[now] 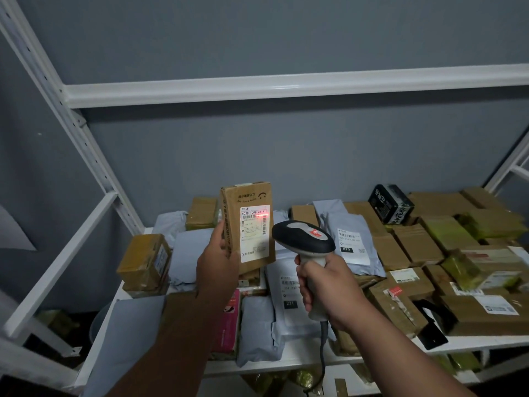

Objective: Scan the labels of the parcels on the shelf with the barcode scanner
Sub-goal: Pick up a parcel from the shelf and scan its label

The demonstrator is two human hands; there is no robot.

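Head view: my left hand [219, 265] grips a brown parcel [248, 229] upright above the shelf [286, 362], near its left edge; my right hand [323, 285], fingers wrapped round the scanner [305, 239], throws red light on its label [254, 233].

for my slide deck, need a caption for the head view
Left hand holds a brown cardboard parcel upright; right hand aims grey barcode scanner.

Parcel held upright above a shelf [286, 365] crowded with parcels

The left hand [219, 263] holds a box [247, 229] upright over the shelf's left half, its label [254, 233] facing the person. Just right of it, the right hand [320, 285] grips the barcode scanner [305, 239], head toward the label. Below and behind lie mailer bags [350, 242]; boxes fill the right side [415, 245]. An upper shelf rail [286, 88] runs above.
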